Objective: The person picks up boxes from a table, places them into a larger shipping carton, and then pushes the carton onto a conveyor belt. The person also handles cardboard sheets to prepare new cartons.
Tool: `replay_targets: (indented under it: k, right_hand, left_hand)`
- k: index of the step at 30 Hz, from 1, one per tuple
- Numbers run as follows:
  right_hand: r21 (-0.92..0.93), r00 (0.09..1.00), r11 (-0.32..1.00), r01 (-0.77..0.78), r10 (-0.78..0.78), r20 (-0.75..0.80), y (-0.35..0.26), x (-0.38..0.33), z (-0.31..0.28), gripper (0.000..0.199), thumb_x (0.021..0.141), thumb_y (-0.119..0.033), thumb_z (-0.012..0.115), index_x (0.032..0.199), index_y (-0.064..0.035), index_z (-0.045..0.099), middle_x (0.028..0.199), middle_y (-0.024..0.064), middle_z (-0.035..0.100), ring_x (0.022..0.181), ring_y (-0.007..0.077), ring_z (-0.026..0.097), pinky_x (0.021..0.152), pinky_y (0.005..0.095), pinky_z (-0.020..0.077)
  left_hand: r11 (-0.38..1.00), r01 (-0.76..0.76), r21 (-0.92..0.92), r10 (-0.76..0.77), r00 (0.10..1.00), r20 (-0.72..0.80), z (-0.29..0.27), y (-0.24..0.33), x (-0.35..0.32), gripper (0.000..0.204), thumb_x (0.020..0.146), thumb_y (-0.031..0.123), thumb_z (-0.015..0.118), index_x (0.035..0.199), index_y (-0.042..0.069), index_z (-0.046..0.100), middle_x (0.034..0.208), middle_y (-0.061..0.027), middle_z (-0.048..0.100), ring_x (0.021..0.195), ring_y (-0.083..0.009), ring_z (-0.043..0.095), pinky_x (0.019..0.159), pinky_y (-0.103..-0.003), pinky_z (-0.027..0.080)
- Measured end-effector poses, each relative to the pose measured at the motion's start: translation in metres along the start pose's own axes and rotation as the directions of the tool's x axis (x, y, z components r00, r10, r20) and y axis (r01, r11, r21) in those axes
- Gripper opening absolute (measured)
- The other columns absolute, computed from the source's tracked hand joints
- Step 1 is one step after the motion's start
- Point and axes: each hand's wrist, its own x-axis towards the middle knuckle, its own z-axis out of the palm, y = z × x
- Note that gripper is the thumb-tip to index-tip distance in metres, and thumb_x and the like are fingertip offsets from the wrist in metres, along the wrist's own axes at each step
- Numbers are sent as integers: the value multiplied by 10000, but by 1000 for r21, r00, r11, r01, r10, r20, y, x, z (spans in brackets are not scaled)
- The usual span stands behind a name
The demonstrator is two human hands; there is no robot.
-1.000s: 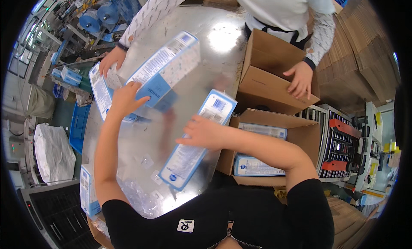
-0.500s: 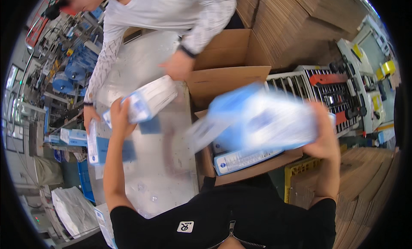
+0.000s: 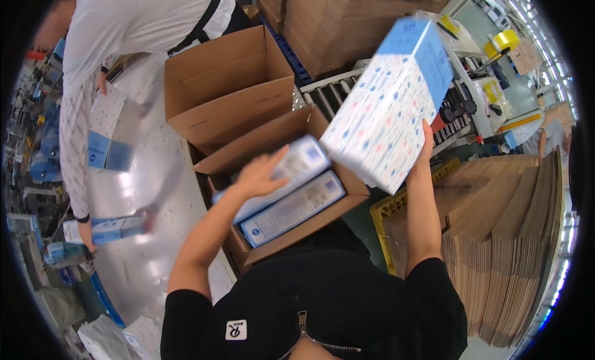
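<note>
My right hand (image 3: pixel 425 140) grips a tall white packing box (image 3: pixel 379 106) with blue ends and a small coloured pattern, tilted in the air right of an open cardboard carton (image 3: pixel 273 251). Inside that carton, my left hand (image 3: pixel 260 175) lies with fingers apart on the top of a blurred blue-and-white box (image 3: pixel 304 161). Beside it, nearer to me, another blue-and-white box (image 3: pixel 294 208) lies in the carton. My left hand partly hides what is at the carton's left end.
A second open carton (image 3: pixel 229 81) stands behind the first. On the metal table (image 3: pixel 186 236) at left, a co-worker in a white top (image 3: pixel 124 25) handles patterned boxes (image 3: pixel 106 115). Flattened cardboard stacks (image 3: pixel 496 248) stand at right, near a yellow crate (image 3: pixel 387 236) and a roller conveyor (image 3: pixel 328 90).
My left hand has moved right from over the table into the carton, onto a box. My right hand has raised its box away from the carton. The co-worker has shifted left.
</note>
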Motion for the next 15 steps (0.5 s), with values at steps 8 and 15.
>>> replay_targets:
  k: [8, 15]
  right_hand:
    - [-359, 328, 75, 930, 269, 906, 51, -23, 157, 852, 633, -85, 695, 1392, -273, 355, 1206, 198, 462, 1138, 356, 452, 922, 432, 371]
    - [-581, 514, -200, 789, 732, 448, 151, 7, 99, 718, 817, -430, 609, 1422, -201, 296, 1463, 233, 205, 1373, 357, 169, 1068, 568, 152]
  left_hand:
    - [998, -14, 66, 14, 1000, 0, 77, 7, -44, 503, 831, 312, 592, 1246, 52, 480, 1186, -189, 542, 999, -375, 559, 855, -413, 457]
    - [946, 117, 302, 59, 855, -515, 34, -1, -112, 452, 718, 127, 632, 1155, 43, 555, 1187, -152, 533, 1117, -322, 495, 966, -458, 359]
